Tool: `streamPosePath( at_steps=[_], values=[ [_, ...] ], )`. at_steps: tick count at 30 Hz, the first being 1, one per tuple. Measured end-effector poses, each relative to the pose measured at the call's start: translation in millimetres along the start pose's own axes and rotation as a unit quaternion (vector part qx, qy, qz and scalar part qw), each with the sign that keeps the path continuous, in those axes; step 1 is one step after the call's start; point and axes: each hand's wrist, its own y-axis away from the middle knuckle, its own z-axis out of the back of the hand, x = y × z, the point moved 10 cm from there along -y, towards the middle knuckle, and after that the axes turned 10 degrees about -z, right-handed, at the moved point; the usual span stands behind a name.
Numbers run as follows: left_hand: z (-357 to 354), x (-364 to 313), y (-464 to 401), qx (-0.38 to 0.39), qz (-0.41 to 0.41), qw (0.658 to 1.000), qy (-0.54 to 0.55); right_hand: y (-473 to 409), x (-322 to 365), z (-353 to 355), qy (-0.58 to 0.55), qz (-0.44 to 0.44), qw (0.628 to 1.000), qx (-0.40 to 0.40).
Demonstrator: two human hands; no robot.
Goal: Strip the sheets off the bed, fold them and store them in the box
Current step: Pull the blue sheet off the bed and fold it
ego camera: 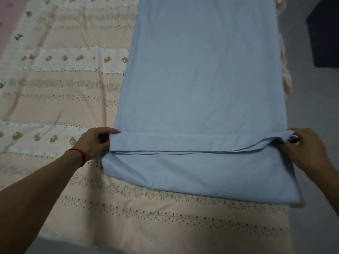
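A light blue sheet (201, 79) lies folded into a long strip along the right side of the bed, running away from me. Its near end is folded back over itself, with stacked hems showing in a line across the strip. My left hand (93, 143) pinches the left end of that fold, thumb on top. My right hand (310, 153) grips the right end of the fold, fingers curled round the bunched corner. A red string sits on my left wrist.
A pink and white patterned sheet (60, 99) covers the bed under the blue strip. Grey floor (311, 107) runs along the right edge of the bed. A dark box-like object (324, 33) stands on the floor at the upper right.
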Motion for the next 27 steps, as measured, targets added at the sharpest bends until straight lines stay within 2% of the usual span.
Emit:
streamPosePath(
  at_steps=[2, 3, 5, 7, 9, 11, 15, 19, 22, 25, 27],
  values=[
    [13, -7, -6, -0.038, -0.015, 0.998, -0.057, -3, 0, 4, -0.032, -0.024, 0.999, -0.004],
    [19, -10, -9, -0.053, -0.016, 0.997, -0.046, -6, -4, 4, -0.064, -0.046, 0.997, -0.003],
    [24, -9, -20, -0.064, 0.014, 0.996, 0.056, -15, -8, 5, -0.129, -0.091, 0.987, 0.01],
    [25, 1, -37, -0.092, 0.073, 0.979, 0.165, -24, -7, 4, -0.177, -0.134, 0.975, 0.022],
    [16, 17, -50, -0.116, 0.132, 0.96, 0.218, -28, -11, -3, -0.221, -0.194, 0.956, 0.024],
    [1, 28, -52, -0.111, 0.162, 0.961, 0.195, -21, -14, -12, -0.242, -0.234, 0.941, 0.037],
    [-13, 36, -12, -0.127, 0.195, 0.957, 0.171, 4, -29, -20, -0.264, -0.254, 0.928, 0.066],
    [-31, 44, 44, -0.068, 0.184, 0.95, 0.245, 49, -53, -30, -0.277, -0.272, 0.906, 0.169],
    [-37, 51, 72, -0.042, 0.151, 0.955, 0.253, 80, -66, -38, -0.219, -0.252, 0.917, 0.219],
    [-29, 43, 79, -0.068, 0.086, 0.973, 0.205, 83, -66, -28, -0.144, -0.198, 0.956, 0.159],
    [-22, 36, 81, -0.102, 0.062, 0.982, 0.147, 82, -62, -16, -0.142, -0.18, 0.968, 0.099]
  ],
)
